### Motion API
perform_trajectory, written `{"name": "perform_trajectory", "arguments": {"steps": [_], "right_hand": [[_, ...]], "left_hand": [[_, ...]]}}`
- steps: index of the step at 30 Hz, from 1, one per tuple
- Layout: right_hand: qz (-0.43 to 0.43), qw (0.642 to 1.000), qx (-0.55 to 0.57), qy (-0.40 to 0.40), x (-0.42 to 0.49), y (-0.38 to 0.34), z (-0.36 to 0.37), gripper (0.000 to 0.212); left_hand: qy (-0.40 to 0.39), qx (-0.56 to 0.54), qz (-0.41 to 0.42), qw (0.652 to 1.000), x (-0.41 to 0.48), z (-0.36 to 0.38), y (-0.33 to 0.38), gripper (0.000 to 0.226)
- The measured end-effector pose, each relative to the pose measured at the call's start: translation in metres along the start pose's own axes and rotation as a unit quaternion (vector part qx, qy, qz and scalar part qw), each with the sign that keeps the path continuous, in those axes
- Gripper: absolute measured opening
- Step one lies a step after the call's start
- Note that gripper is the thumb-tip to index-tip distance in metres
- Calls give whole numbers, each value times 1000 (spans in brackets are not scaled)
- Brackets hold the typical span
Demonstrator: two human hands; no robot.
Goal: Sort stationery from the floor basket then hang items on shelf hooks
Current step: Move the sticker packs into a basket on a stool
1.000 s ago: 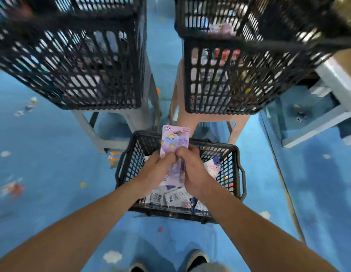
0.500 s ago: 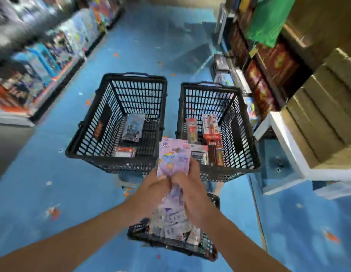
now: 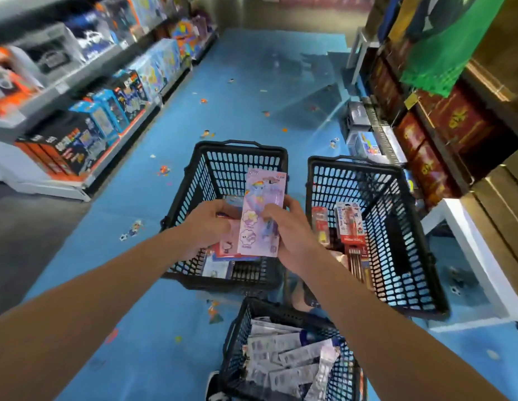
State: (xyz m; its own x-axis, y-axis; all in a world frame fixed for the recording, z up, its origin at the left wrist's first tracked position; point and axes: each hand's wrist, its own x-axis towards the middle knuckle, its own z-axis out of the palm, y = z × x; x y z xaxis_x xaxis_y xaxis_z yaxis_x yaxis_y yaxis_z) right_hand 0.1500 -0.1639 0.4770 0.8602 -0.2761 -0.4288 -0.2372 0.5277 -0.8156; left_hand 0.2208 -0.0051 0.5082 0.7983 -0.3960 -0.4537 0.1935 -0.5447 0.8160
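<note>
Both hands hold packs above the left basket [image 3: 176,209]. The right hand [image 3: 291,237] pinches a pink pony pack [image 3: 262,218] by its right edge, thumb on its face. The left hand [image 3: 207,227] grips a small stack of packs [image 3: 224,251] just under it. Red packs [image 3: 350,227] stand in the right basket [image 3: 402,241]. Nearer, the floor basket [image 3: 236,328] holds a heap of pale packets [image 3: 292,360].

The floor basket [image 3: 236,337], the left basket [image 3: 191,198] and the right basket [image 3: 396,227] are of black plastic lattice, rather matt. The pink packet [image 3: 262,215] looks like glossy printed card, and the blue floor [image 3: 252,82] is smooth with a soft shine.
</note>
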Motion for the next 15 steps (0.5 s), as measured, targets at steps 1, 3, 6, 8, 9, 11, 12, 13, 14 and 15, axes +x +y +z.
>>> {"name": "perform_trajectory", "arguments": {"steps": [1,3,6,8,9,11,12,13,14,15], "right_hand": [[15,1000,-9,3,16,9,3,71],[44,999,-21,16,46,29,7,72],[69,994,-13,77,89,52,9,58],[89,990,-11,113,115,71,8,49],[104,986,-11,132,125,81,8,49],[137,974,-18,178,145,103,11,60],[153,969,-17,194,154,115,11,69],[162,966,-19,200,164,129,8,77],[167,965,-18,203,174,140,5,83],[169,964,-21,203,178,144,5,85]], "left_hand": [[-1,19,-4,1000,16,-9,-12,47],[-28,66,-10,997,51,-24,-40,55],[-97,91,-49,990,100,-33,-77,65],[-129,141,-81,978,130,-30,-98,71],[-150,179,-89,968,143,-26,-108,69],[-190,274,-100,938,168,-18,-126,53],[-207,315,-105,920,179,-14,-134,42],[-227,349,-108,903,188,-11,-141,33],[-241,376,-109,888,198,-7,-151,28],[-250,400,-110,875,206,-3,-160,24]]}}
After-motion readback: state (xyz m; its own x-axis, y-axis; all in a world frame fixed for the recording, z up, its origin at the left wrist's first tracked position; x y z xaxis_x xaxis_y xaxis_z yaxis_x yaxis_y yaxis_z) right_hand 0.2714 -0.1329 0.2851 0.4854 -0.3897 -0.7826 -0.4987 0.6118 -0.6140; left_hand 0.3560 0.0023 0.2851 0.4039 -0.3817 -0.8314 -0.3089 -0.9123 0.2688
